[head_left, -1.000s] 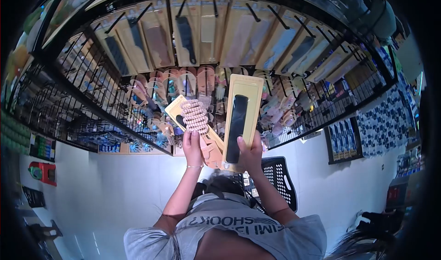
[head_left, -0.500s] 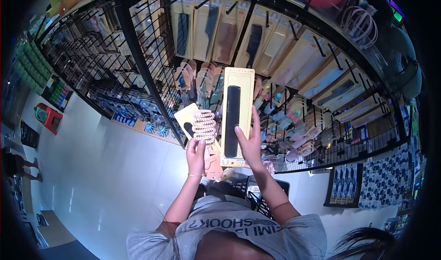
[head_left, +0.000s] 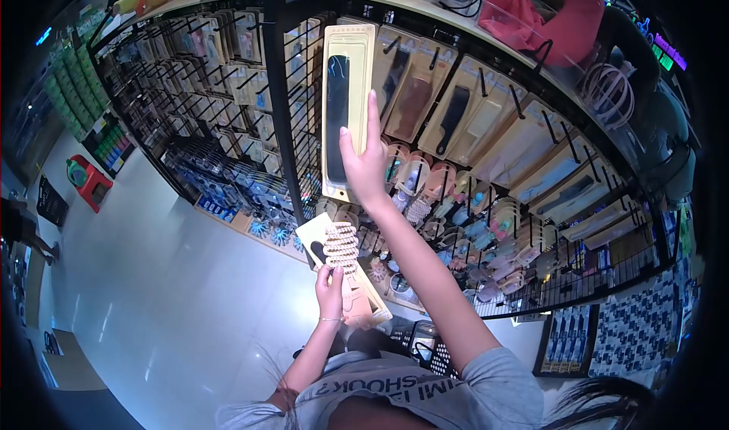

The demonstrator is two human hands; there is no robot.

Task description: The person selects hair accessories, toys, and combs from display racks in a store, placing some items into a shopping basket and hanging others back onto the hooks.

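Observation:
My right hand (head_left: 364, 160) grips a yellow comb package (head_left: 332, 187) with a black comb, held upright at the left end of the rack's row of hanging comb packs (head_left: 410, 99). Lower down, my left hand (head_left: 329, 287) pinches a card of coiled hair ties (head_left: 342, 246). Behind that card, also in my left hand, is another yellow package (head_left: 313, 229) with a dark item, mostly covered. My right thumb lies across the front of the comb package.
A black wire rack (head_left: 282, 103) full of packaged goods curves around in front. Beneath me is a black basket (head_left: 440, 358). A red stool (head_left: 93, 183) stands far left. Above the rack sits a red plush item (head_left: 566, 20). At the left edge, a person's leg (head_left: 38, 240) shows.
My right hand has moved up and left with the comb package, away from my left hand. My left hand sits slightly lower. The view has turned toward the left side of the rack.

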